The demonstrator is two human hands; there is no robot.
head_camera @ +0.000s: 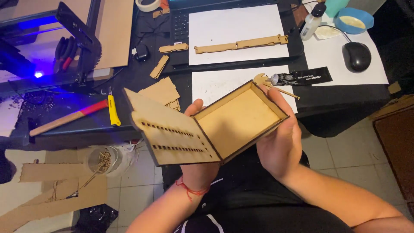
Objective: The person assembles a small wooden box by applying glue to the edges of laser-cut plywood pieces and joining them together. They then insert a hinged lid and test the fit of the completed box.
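Note:
Both of my hands hold a small laser-cut wooden box [237,118] in front of the dark desk. Its hinged lid [168,129], with two rows of small slots, stands open to the left. My left hand [196,170], with a red string at the wrist, supports the box from underneath, its thumb showing at the hinge. My right hand [280,138] cups the box's right side. The tray is empty inside.
On the desk lie white sheets of paper [233,30] with a long wooden strip [241,43], a black glue tube [302,77], a mouse [357,56], a hammer [69,118], a yellow cutter [113,111] and wood scraps. A laser cutter [51,43] glows blue at left. Plywood offcuts [56,190] lie on the tiled floor.

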